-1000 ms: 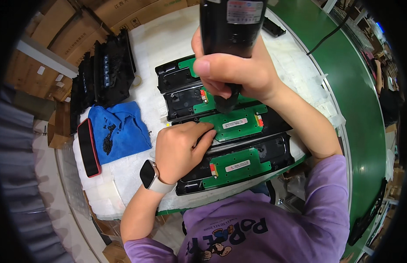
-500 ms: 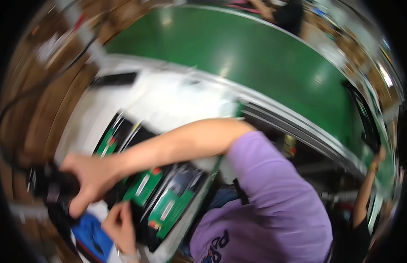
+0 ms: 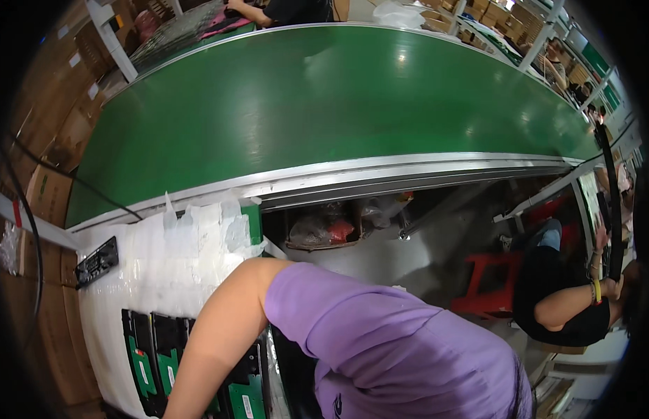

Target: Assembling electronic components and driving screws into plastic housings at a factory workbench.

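Observation:
Neither of my hands shows; my right forearm (image 3: 219,328), bare below a purple sleeve (image 3: 366,307), runs down to the lower edge, where the hand is cut off. Beneath and beside that arm lie several black frames holding green boards (image 3: 139,366) with white labels, set side by side on the white-covered bench (image 3: 150,272). One more green board (image 3: 246,398) shows on the other side of the forearm. Farther back on the bench's left rests a flat black rectangular piece (image 3: 97,263).
A wide green conveyor belt (image 3: 338,98) with a metal rail (image 3: 380,162) stretches beyond the bench. Cardboard boxes (image 3: 52,293) and a hanging black cable (image 3: 37,244) border the left. At right, a co-worker in black (image 3: 555,300) holds a long black strip (image 3: 613,209) near a red stool (image 3: 485,286).
The view has swung, bringing more belt into sight. Both hands have left the picture; earlier my right hand gripped a blurred black object at left and my left hand was near the boards.

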A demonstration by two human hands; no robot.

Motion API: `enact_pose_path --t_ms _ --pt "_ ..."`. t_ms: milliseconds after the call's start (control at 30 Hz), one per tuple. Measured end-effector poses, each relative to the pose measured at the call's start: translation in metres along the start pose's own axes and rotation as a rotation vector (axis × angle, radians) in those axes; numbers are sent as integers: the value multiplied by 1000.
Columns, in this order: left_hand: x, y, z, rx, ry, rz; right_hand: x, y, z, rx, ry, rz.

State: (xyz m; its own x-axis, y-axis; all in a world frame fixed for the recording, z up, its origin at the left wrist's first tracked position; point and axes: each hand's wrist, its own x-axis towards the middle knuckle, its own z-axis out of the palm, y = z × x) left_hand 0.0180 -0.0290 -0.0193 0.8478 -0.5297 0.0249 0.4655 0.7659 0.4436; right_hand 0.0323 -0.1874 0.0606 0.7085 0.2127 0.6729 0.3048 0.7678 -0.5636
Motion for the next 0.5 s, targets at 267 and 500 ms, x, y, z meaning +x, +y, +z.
enact_pose_path --t_ms 267,500 --pt "-8 20 -27 55 82 -175 4 8 0 -246 51 -314" --pt "58 10 -54 189 277 -61 2 8 -10 -9 -1 -184"
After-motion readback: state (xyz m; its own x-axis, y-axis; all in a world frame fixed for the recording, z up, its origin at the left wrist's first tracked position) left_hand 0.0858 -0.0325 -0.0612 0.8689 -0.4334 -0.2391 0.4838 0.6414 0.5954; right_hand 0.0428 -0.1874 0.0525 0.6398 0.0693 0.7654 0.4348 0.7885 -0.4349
